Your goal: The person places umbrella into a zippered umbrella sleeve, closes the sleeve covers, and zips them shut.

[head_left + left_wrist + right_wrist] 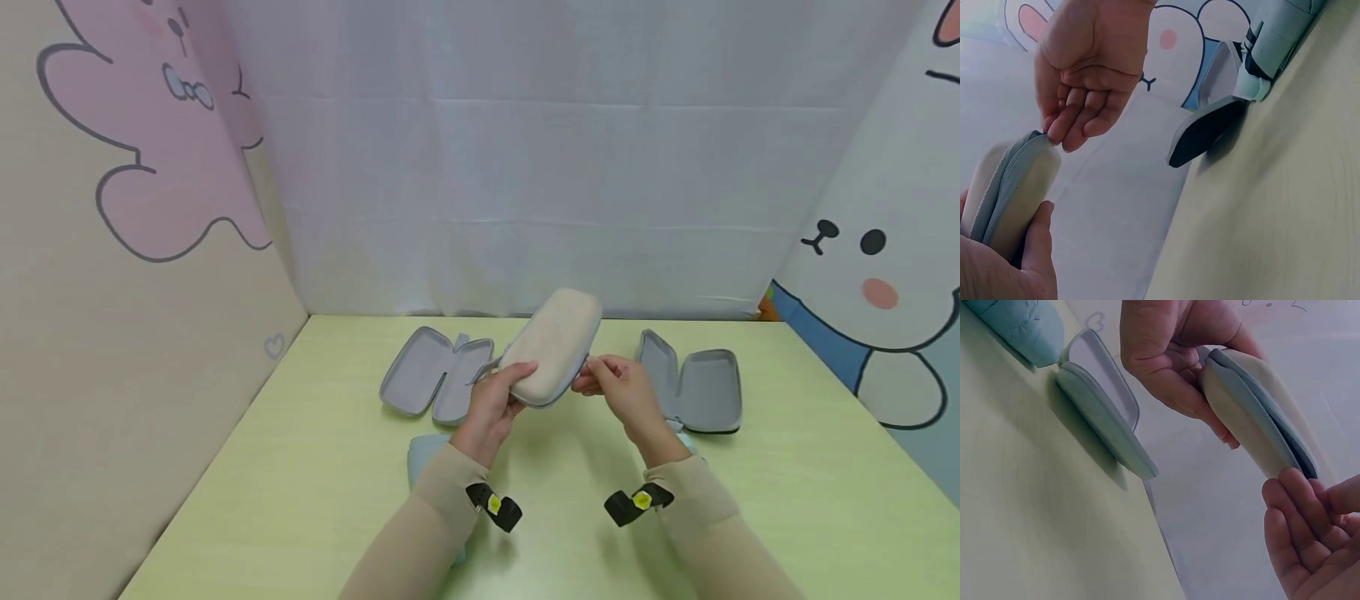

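Note:
My left hand (491,408) holds a cream zip case (555,342) up above the table, thumb on its broad top face and fingers underneath. A grey-blue zipper band (1254,403) runs round the case's side. At the case's right edge, my right hand (626,400) pinches the zipper pull, which the fingertips mostly hide. Close to those fingertips, the right wrist view shows a dark gap along the zipper. The left wrist view has the left hand (1007,272) under the case and the right hand (1094,75) at its end.
Two grey-lined cases lie unfolded on the pale green table (300,500): the left case (420,375) and the right case (711,392). A teal puffy fabric thing (1022,328) lies partly behind the left sleeve. Near the right case is a teal rolled thing (1282,44) with black straps.

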Tool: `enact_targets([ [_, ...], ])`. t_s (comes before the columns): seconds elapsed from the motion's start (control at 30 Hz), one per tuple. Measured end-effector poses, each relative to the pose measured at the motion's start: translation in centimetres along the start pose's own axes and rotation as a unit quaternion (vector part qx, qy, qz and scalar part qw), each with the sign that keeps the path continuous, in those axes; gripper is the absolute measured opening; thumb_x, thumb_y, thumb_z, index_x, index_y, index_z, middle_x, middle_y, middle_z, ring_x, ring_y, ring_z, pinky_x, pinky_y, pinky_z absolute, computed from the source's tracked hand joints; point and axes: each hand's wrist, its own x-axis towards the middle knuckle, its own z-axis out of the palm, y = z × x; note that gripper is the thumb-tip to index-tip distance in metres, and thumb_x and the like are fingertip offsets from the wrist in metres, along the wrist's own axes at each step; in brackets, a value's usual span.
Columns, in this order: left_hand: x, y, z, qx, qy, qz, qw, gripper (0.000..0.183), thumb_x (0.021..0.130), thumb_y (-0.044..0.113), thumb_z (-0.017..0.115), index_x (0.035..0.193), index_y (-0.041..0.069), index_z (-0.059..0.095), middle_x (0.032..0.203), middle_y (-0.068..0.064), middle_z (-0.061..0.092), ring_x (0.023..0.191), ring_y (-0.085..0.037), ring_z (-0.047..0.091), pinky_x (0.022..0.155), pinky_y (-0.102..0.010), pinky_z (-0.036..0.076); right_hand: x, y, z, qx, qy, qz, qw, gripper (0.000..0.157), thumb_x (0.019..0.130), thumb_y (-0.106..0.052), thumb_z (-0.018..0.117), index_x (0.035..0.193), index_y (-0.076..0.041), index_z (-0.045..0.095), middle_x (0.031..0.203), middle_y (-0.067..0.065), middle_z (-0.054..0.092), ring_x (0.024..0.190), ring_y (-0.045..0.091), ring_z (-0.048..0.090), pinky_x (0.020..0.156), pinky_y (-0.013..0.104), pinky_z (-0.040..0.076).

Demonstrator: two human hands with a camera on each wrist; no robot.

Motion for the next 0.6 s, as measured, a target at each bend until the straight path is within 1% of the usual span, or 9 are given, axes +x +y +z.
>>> enact_targets([
  [0.13,0.0,-0.1,0.1,-0.012,0.005,0.000,0.9999,0.045,0.073,0.008,0.077,0.112,-0.004,0.058,0.093,-0.011,0.066,0.078,-0.018,0.066,0.065,-0.027,0.052,0.0,0.0,-0.1,0.004,0.000,0.004,1.000,0.031,0.099,-0.014,0.046,0.095,0.013,0.058,0.073,0.005,0.068,0.069,0.010,0.063,0.070,0.026,0.052],
  [0.37,0.2,-0.4,0.2,-0.033,0.027,-0.001,0.9991,0.044,0.071,0.006,0.077,0.110,-0.005,0.059,0.087,-0.010,0.067,0.074,-0.016,0.066,0.063,-0.025,0.052,-0.3,0.3,0.5,0.005,-0.001,0.009,1.000,0.029,0.098,-0.014,0.048,0.090,0.011,0.059,0.070,0.005,0.066,0.067,0.012,0.063,0.071,0.034,0.053],
  [0.47,0.2,-0.5,0.3,-0.039,0.033,0.001,0.9987,0.044,0.072,0.007,0.077,0.109,-0.006,0.058,0.084,-0.009,0.067,0.072,-0.015,0.065,0.060,-0.024,0.052,-0.4,0.4,0.8,0.005,-0.007,0.007,1.000,0.029,0.099,-0.013,0.047,0.089,0.011,0.059,0.070,0.006,0.066,0.066,0.013,0.063,0.070,0.033,0.053],
  [0.6,0.2,-0.4,0.5,-0.051,0.042,0.002,0.9978,0.045,0.072,0.009,0.077,0.110,-0.005,0.058,0.087,-0.010,0.067,0.073,-0.015,0.065,0.062,-0.024,0.052,-0.6,0.3,1.3,0.003,-0.014,0.006,1.000,0.029,0.099,-0.013,0.047,0.089,0.011,0.059,0.070,0.006,0.066,0.067,0.013,0.063,0.069,0.031,0.052],
])
